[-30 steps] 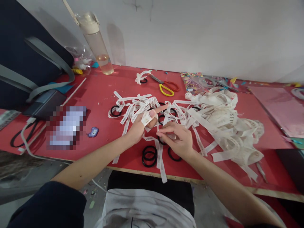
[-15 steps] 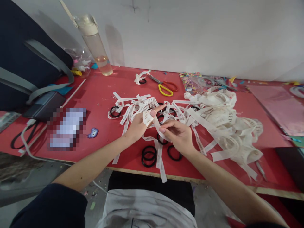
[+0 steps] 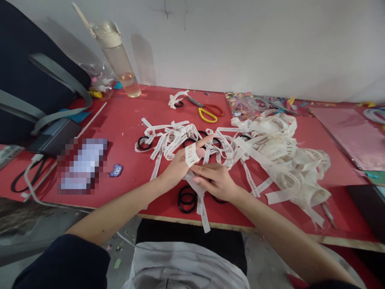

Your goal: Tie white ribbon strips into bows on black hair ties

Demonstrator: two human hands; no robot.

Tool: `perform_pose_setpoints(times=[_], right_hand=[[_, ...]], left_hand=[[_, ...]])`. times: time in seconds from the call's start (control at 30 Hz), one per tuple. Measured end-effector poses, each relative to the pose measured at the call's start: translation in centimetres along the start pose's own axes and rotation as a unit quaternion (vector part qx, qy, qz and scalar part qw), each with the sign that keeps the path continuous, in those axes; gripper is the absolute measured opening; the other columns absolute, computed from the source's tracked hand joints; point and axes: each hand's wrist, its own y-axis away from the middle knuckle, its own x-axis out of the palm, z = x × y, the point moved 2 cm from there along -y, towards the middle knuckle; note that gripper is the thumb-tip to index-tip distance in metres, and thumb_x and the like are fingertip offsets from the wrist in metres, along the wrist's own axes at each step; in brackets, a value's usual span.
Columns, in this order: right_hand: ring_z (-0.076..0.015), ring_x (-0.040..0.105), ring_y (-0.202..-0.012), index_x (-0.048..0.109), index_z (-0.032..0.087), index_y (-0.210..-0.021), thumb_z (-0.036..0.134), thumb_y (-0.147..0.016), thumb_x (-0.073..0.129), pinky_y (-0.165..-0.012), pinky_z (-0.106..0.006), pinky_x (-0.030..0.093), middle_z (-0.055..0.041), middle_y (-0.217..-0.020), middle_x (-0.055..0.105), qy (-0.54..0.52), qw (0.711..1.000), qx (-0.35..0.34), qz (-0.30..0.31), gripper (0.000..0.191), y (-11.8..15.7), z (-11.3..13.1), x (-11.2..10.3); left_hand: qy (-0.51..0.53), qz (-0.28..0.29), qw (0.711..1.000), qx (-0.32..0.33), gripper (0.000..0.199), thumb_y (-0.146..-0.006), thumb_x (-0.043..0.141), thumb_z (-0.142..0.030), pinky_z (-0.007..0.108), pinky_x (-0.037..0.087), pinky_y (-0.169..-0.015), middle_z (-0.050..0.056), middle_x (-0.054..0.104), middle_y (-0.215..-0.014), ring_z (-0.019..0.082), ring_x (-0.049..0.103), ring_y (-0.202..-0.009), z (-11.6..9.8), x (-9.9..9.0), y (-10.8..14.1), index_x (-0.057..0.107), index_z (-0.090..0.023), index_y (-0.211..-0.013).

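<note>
A white printed ribbon (image 3: 190, 155) lies across my left hand (image 3: 179, 163), held under the thumb while the index finger points out to the right. Close against it, my right hand (image 3: 217, 181) is closed with thumb and fingertips on the ribbon's loose part, just below the left palm. Black hair ties (image 3: 187, 200) rest on the red table in front of the hands, and more lie among tangled ribbon strips (image 3: 180, 137) behind them. My right hand partly covers another black ring.
A large heap of ribbon (image 3: 288, 160) spreads to the right. Scissors (image 3: 207, 112) and a ribbon flower (image 3: 174, 101) lie at the back. A bottle (image 3: 122, 60), a blurred phone-like slab (image 3: 82, 164), a purple charm (image 3: 115, 170) and a dark bag (image 3: 30, 72) are on the left.
My right hand has moved left, in against my left hand, bringing the ribbon's loose part under the left palm. The left hand has turned slightly, showing more of the ribbon's print.
</note>
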Motion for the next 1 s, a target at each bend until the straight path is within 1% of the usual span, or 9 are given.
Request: perform_pose_setpoints(times=[0.1, 0.27, 0.37, 0.47, 0.57, 0.7, 0.8, 0.87, 1.0], right_hand=[[-0.0125, 0.058, -0.051, 0.053, 0.015, -0.133, 0.048, -0.100, 0.045, -0.052, -0.022, 0.043, -0.0008, -0.066, 0.068, 0.024, 0.996, 0.004, 0.084, 0.047, 0.0, 0.4, 0.3], [-0.0141, 0.059, -0.051, 0.046, 0.013, -0.132, 0.053, -0.097, 0.047, -0.051, -0.023, 0.042, -0.0007, -0.068, 0.069, 0.021, 0.988, 0.030, 0.147, 0.052, -0.1, 0.9, 0.6], [-0.0145, 0.063, -0.057, 0.038, 0.016, -0.140, 0.047, -0.099, 0.047, -0.058, -0.023, 0.046, -0.0012, -0.074, 0.070, 0.002, 0.992, -0.009, 0.128, 0.052, 0.2, 0.5, 0.3], [-0.0151, 0.065, -0.065, 0.030, 0.018, -0.147, 0.041, -0.099, 0.048, -0.062, -0.024, 0.048, -0.0024, -0.079, 0.071, -0.004, 0.995, -0.045, 0.085, 0.056, 0.5, 0.1, 0.0], [-0.0132, 0.061, -0.060, 0.038, 0.019, -0.144, 0.039, -0.100, 0.047, -0.058, -0.022, 0.045, -0.0013, -0.076, 0.068, 0.011, 0.997, -0.034, 0.075, 0.049, 0.5, 0.0, 0.0], [-0.0117, 0.054, -0.050, 0.049, 0.014, -0.134, 0.049, -0.101, 0.042, -0.051, -0.022, 0.039, 0.0015, -0.062, 0.063, 0.046, 0.992, -0.013, 0.120, 0.048, 0.2, 0.0, 0.5], [-0.0138, 0.059, -0.056, 0.058, 0.015, -0.119, 0.050, -0.100, 0.042, -0.055, -0.023, 0.040, -0.0019, -0.067, 0.067, 0.089, 0.985, 0.011, 0.149, 0.043, 0.1, 0.0, 0.6], [-0.0152, 0.062, -0.059, 0.060, 0.015, -0.110, 0.049, -0.100, 0.043, -0.056, -0.024, 0.041, -0.0036, -0.069, 0.068, 0.109, 0.983, 0.001, 0.147, 0.039, 0.1, 0.0, 0.5], [-0.0140, 0.060, -0.056, 0.049, 0.013, -0.127, 0.042, -0.101, 0.044, -0.053, -0.024, 0.038, -0.0001, -0.066, 0.066, 0.124, 0.984, -0.077, 0.102, 0.039, 0.2, 0.2, 0.1]], left_hand=[[0.120, -0.013, 0.992, -0.038, 0.064, -0.091, 0.049, -0.055, 0.024, 0.018, -0.045, -0.008, 0.027, -0.058, 0.009, 0.018, -0.051, -0.4, 0.3, 0.4, 0.048, -0.018, -0.143], [0.124, -0.013, 0.990, -0.060, 0.065, -0.087, 0.056, -0.056, 0.023, 0.020, -0.045, -0.008, 0.028, -0.055, 0.008, 0.019, -0.051, -0.6, 0.8, 0.6, 0.053, -0.017, -0.139], [0.144, -0.011, 0.987, -0.065, 0.068, -0.087, 0.055, -0.058, 0.022, 0.019, -0.044, -0.009, 0.027, -0.054, 0.008, 0.018, -0.050, -0.3, 0.8, 0.6, 0.051, -0.016, -0.141], [0.166, -0.028, 0.985, -0.038, 0.065, -0.089, 0.055, -0.055, 0.022, 0.018, -0.043, -0.008, 0.029, -0.055, 0.008, 0.020, -0.049, -0.3, 0.5, 0.7, 0.050, -0.018, -0.141], [0.171, -0.048, 0.984, -0.005, 0.059, -0.086, 0.061, -0.050, 0.021, 0.017, -0.045, -0.008, 0.025, -0.056, 0.008, 0.018, -0.051, -0.6, 0.1, 0.7, 0.054, -0.020, -0.137], [0.163, -0.058, 0.985, -0.011, 0.054, -0.081, 0.065, -0.051, 0.021, 0.020, -0.047, -0.008, 0.023, -0.059, 0.008, 0.019, -0.055, -0.6, 0.4, 0.7, 0.062, -0.018, -0.124], [0.158, -0.053, 0.986, -0.024, 0.050, -0.079, 0.067, -0.052, 0.021, 0.026, -0.049, -0.008, 0.029, -0.058, 0.008, 0.023, -0.055, -0.4, 0.9, 0.7, 0.067, -0.015, -0.112], [0.156, -0.045, 0.986, -0.024, 0.049, -0.077, 0.069, -0.051, 0.022, 0.027, -0.050, -0.008, 0.031, -0.058, 0.008, 0.023, -0.055, -0.4, 1.1, 0.7, 0.068, -0.014, -0.110], [0.164, -0.050, 0.985, -0.007, 0.054, -0.080, 0.068, -0.050, 0.022, 0.023, -0.049, -0.008, 0.026, -0.058, 0.009, 0.022, -0.055, -0.9, 0.8, 0.8, 0.064, -0.018, -0.122]])
